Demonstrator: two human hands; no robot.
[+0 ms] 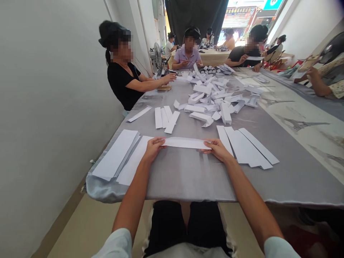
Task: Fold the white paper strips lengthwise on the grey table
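A long white paper strip (185, 142) lies across the grey tablecloth (188, 175) in front of me. My left hand (153, 147) pinches its left end with fingers curled. My right hand (217, 148) pinches its right end the same way. Flat white sheets (118, 156) are stacked just left of my left hand. More long folded strips (247, 147) fan out to the right of my right hand.
Short folded strips (165, 118) and a heap of folded paper pieces (212, 96) cover the table's middle. A person in black (123, 75) sits at the left edge, others sit at the far end and right side. A white wall runs along the left.
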